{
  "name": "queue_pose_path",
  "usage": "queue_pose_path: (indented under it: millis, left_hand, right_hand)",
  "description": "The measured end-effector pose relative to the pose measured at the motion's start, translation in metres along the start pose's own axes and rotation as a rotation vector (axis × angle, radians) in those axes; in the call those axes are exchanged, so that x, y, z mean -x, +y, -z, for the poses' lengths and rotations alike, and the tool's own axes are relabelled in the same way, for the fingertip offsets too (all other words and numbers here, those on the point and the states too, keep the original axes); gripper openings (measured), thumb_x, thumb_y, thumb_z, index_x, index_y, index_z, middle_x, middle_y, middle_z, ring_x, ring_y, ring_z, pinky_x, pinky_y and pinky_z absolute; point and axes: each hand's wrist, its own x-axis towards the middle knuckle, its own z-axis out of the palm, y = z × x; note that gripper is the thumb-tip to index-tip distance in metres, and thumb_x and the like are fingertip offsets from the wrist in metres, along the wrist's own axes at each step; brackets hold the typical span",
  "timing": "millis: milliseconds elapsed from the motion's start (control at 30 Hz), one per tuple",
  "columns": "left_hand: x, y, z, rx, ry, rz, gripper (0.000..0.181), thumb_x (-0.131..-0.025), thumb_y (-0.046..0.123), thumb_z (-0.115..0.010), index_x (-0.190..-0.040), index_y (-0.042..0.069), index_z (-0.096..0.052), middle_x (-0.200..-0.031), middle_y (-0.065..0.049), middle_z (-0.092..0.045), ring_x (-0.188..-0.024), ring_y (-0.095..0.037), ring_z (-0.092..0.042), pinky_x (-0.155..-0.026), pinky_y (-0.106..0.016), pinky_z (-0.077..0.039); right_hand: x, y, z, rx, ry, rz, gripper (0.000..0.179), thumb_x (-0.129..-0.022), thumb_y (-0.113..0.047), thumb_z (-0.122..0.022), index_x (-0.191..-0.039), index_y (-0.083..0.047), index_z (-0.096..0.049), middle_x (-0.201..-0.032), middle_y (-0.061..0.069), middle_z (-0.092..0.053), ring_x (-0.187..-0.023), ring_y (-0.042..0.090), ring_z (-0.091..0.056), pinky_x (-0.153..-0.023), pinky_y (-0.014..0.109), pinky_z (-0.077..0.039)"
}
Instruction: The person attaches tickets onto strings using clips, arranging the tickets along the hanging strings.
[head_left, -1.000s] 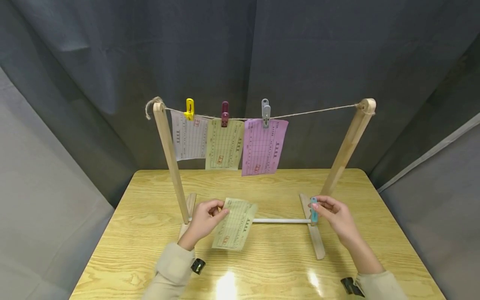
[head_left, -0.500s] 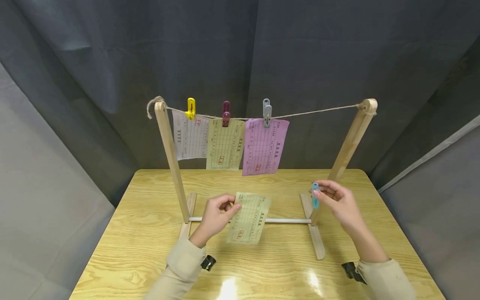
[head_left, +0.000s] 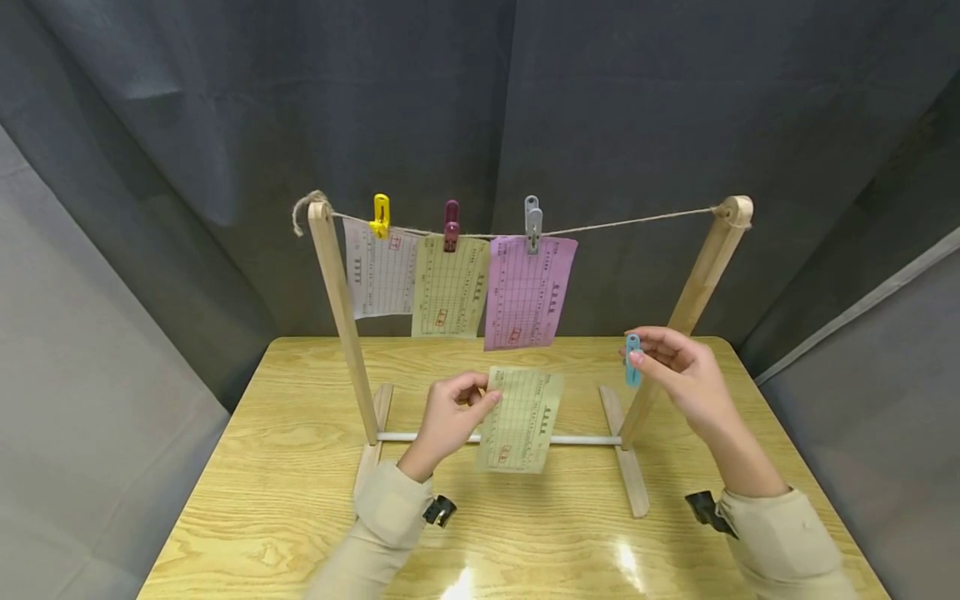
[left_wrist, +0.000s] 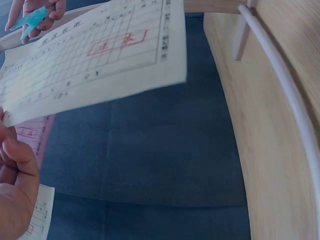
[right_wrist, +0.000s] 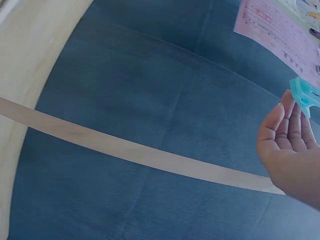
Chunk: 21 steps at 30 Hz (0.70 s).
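My left hand (head_left: pixel 454 417) pinches a pale yellow-green printed slip (head_left: pixel 521 421) by its upper left edge, thumb in front. The slip hangs below the string and in front of the white rod, and its red stamp shows large in the left wrist view. At the right, beside the right post, my right hand (head_left: pixel 686 371) pinches a light blue clothespin (head_left: pixel 633 361) between thumb and fingers. In the right wrist view the turquoise-looking clothespin (right_wrist: pixel 304 95) sits at the fingertips, near the frame's edge.
A string (head_left: pixel 633 222) runs between two wooden posts (head_left: pixel 341 317). From it hang a white slip (head_left: pixel 381 275) under a yellow clothespin (head_left: pixel 381 217), a yellow-green slip (head_left: pixel 450 287) under a maroon one, and a pink slip (head_left: pixel 529 296) under a grey one. A white rod (head_left: pixel 585 440) joins the bases.
My left hand has moved right and up with the yellow-green slip. My right hand has risen with the blue clothespin. The hanging slips stay in place.
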Motion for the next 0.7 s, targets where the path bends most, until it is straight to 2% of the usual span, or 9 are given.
queue_pose_path:
  millis: [233, 433, 700]
  left_hand:
    - [-0.01, 0.009, -0.005, 0.021, 0.007, 0.0, 0.005, -0.08, -0.007, -0.062, -0.081, -0.012, -0.062, -0.06, -0.017, -0.054, -0.052, -0.008, -0.042, -0.048, -0.022, -0.036]
    - [-0.021, 0.017, -0.009, 0.021, 0.027, -0.06, 0.004, -0.079, -0.009, -0.062, -0.08, -0.013, -0.061, -0.061, -0.018, -0.055, -0.052, -0.01, -0.043, -0.047, -0.021, -0.036]
    - [-0.035, 0.026, -0.012, 0.033, 0.042, -0.08, 0.004, -0.078, -0.011, -0.062, -0.081, -0.013, -0.061, -0.063, -0.02, -0.056, -0.052, -0.011, -0.043, -0.047, -0.024, -0.037]
  right_hand:
    - [-0.01, -0.015, 0.001, -0.042, -0.021, 0.062, 0.023, -0.086, 0.007, -0.056, -0.106, -0.002, -0.062, -0.089, 0.0, -0.066, -0.075, 0.011, -0.06, -0.068, 0.019, -0.048]
    - [-0.02, -0.03, 0.003, -0.087, -0.061, 0.105, 0.023, -0.086, 0.007, -0.055, -0.106, -0.001, -0.062, -0.088, 0.001, -0.065, -0.079, 0.012, -0.062, -0.069, 0.018, -0.048]
    - [-0.03, -0.05, 0.005, -0.12, -0.063, 0.133, 0.023, -0.086, 0.008, -0.054, -0.107, 0.001, -0.061, -0.088, 0.004, -0.065, -0.081, 0.014, -0.063, -0.068, 0.019, -0.048]
